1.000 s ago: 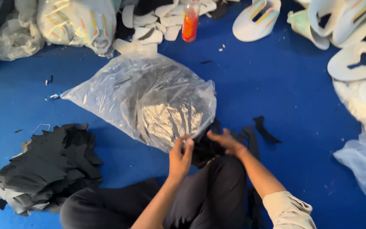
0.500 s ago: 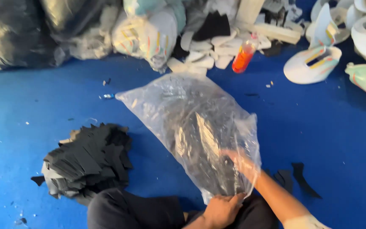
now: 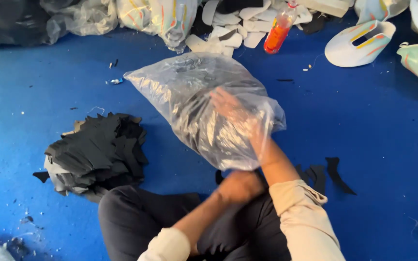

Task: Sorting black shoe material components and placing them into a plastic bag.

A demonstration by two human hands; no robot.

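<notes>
R hand (image 3: 231, 108) deep inside clear plastic bag (image 3: 189, 92), grip can't tell (film blurs it); L hand (image 3: 240, 186) clutches bag mouth. Step: reaching for black pieces; next needs firm pinch.

Clear plastic bag (image 3: 189, 96): thin, glossy, crinkled film. Black pieces (image 3: 97, 152), left: matt, cloth-like sheet. Floor (image 3: 373, 125): smooth blue, slight sheen. Orange bottle (image 3: 277, 33): glossy plastic.

The person wore a long-sleeved top in pale cream, with loose, creased cuffs ending at the forearms. Dark charcoal trousers covered the legs. The left hand (image 3: 240, 186) and right hand (image 3: 233, 110) were bare, without gloves or jewellery visible.
</notes>
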